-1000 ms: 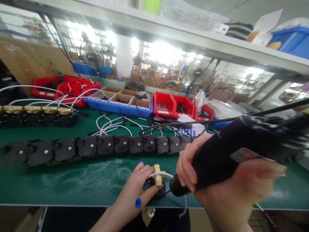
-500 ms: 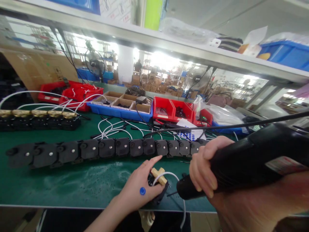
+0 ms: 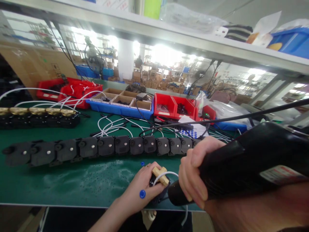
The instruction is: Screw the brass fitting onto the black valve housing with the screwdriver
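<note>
My left hand (image 3: 142, 188) is closed around a small black valve part with a brass fitting (image 3: 160, 172) and a white wire, holding it on the green mat (image 3: 79, 180) near the front edge. My right hand (image 3: 200, 180) grips a large black electric screwdriver (image 3: 243, 164). Its tip points down and left at the part and looks to touch it. A black cable (image 3: 241, 116) runs from the tool toward the upper right.
A long row of black valve parts (image 3: 101, 146) lies across the mat beyond my hands. Another row with brass fittings (image 3: 36, 116) is at far left. Red bins (image 3: 176, 104), a blue tray of boxes (image 3: 120, 103) and white wires (image 3: 113, 124) stand behind. A shelf (image 3: 169, 32) hangs overhead.
My left hand's forefinger, stretched out half a second ago, has curled back round the part. The screwdriver's tip has come down and left to the part.
</note>
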{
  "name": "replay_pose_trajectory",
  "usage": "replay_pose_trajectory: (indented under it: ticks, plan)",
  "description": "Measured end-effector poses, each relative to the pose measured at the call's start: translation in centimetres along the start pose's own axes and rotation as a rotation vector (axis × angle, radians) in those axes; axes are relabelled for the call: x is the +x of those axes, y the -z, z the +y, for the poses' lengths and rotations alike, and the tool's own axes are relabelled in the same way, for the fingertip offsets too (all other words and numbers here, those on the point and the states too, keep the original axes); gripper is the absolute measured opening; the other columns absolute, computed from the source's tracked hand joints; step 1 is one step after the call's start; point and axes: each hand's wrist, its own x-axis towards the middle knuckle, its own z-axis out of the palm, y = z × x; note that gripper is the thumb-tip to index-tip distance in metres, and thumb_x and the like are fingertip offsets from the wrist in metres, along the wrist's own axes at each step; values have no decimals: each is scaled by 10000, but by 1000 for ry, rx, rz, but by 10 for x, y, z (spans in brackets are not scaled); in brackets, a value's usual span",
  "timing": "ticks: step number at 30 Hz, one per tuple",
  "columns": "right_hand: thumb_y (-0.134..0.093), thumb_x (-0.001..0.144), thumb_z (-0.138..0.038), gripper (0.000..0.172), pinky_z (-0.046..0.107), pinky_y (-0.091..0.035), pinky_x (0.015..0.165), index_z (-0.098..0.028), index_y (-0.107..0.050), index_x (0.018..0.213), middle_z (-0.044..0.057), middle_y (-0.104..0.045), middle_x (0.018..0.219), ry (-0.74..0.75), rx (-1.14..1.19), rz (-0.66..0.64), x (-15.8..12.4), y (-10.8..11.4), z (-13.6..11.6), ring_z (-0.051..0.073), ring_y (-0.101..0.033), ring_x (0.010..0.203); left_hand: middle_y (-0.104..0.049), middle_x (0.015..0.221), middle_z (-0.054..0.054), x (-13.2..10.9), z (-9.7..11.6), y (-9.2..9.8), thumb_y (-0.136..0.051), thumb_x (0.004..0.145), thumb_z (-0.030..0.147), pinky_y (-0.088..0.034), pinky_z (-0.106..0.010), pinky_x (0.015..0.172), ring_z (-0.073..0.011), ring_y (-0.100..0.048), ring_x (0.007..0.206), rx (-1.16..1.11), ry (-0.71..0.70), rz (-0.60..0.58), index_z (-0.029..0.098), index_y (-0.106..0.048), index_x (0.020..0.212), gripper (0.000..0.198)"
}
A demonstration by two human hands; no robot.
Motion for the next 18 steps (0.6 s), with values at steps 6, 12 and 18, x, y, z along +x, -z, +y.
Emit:
replay_pose_trajectory:
  ticks: [6, 12, 18]
  plan:
    - [-556, 659, -967, 835, 270, -373, 316, -146, -710, 642, 42, -547, 398, -20, -28, -19, -2, 0, 2, 154, -448, 263, -601, 864, -4, 1, -3, -2, -594, 757, 256, -435, -246, 693, -189, -539, 820, -15, -17, -7, 211, -560, 860, 118]
    - [-489, 693, -977, 847, 261, -346, 299, -157, -664, 569, 30, -510, 377, 24, -50, 33, 2, -8, 5, 143, -425, 245, -559, 837, 14, -1, -4, -2, -593, 762, 272, -394, -246, 670, -178, -508, 790, -10, -23, 8, 216, -532, 818, 100]
    - [-658, 685, -883, 730, 245, -359, 338, -155, -685, 634, 19, -536, 419, -7, -5, -32, -3, 1, 5, 130, -441, 285, -583, 840, 18, 0, -5, -3, -603, 774, 245, -425, -264, 716, -186, -541, 803, 34, -46, 27, 215, -541, 814, 80]
